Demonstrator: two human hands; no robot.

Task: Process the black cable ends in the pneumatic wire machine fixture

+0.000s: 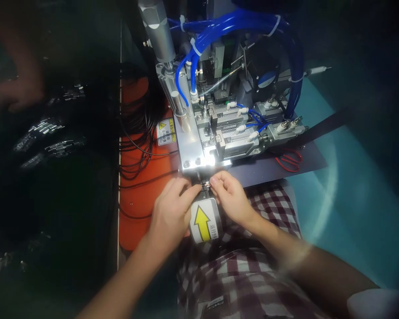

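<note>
Both my hands meet just in front of a metal pneumatic machine (191, 150). My left hand (173, 208) is closed, thumb and forefinger pinching a thin dark cable end (204, 184). From the other side my right hand (231, 195) pinches the small light and reddish tip of the same piece; its exact form is too small to make out. Below the fingertips sits a white guide plate (204, 221) with a yellow arrow pointing toward the machine. My left palm lies beside that plate's left edge.
Black cables (142, 133) lie looped over an orange surface (133, 230) at left. Blue air hoses (239, 22) arch over the machine. Red-handled scissors (289, 160) rest on a dark sheet at right. Another person's hand (20, 93) is near shiny small parts (44, 126) at far left.
</note>
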